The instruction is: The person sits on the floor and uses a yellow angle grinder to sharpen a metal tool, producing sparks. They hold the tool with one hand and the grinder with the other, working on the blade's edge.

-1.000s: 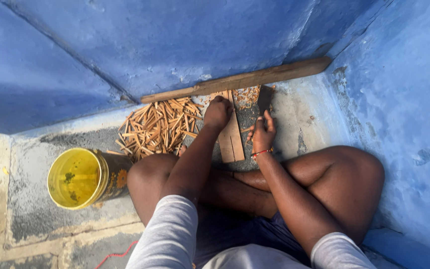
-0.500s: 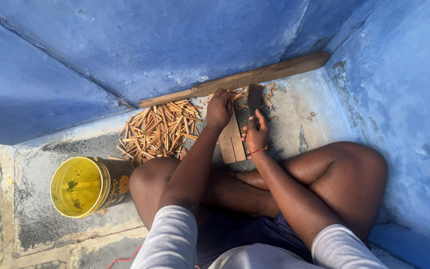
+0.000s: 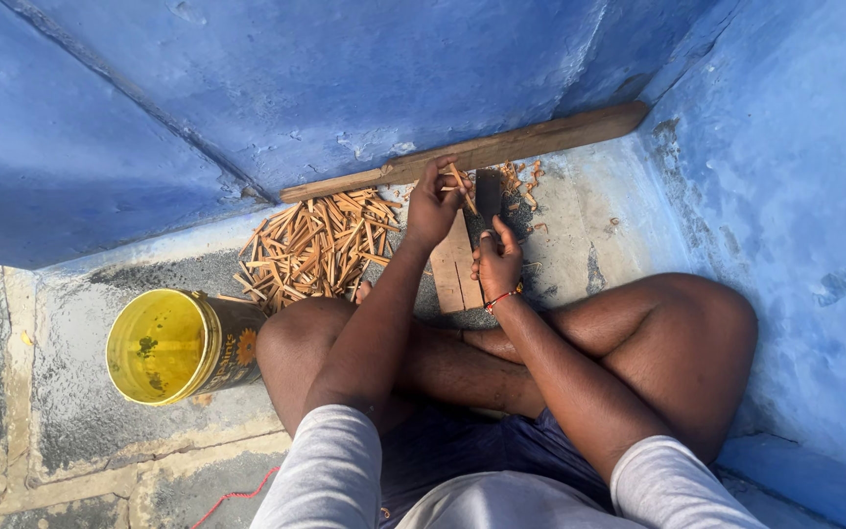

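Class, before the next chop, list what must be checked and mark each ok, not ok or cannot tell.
1. Left hand grips the wood stick: ok.
2. Right hand holds the chopping blade: ok.
3. Stick over the wooden board: ok.
4. Left fingers clear of the blade edge: cannot tell.
5. Pile of cut sticks beside the board, not on it: ok.
6. Yellow bucket upright: not ok, on its side.

Person in short pale grey sleeves [image 3: 330, 475] and dark blue shorts [image 3: 462, 446]; thin red thread bracelet [image 3: 501, 297] on right wrist; legs bare.
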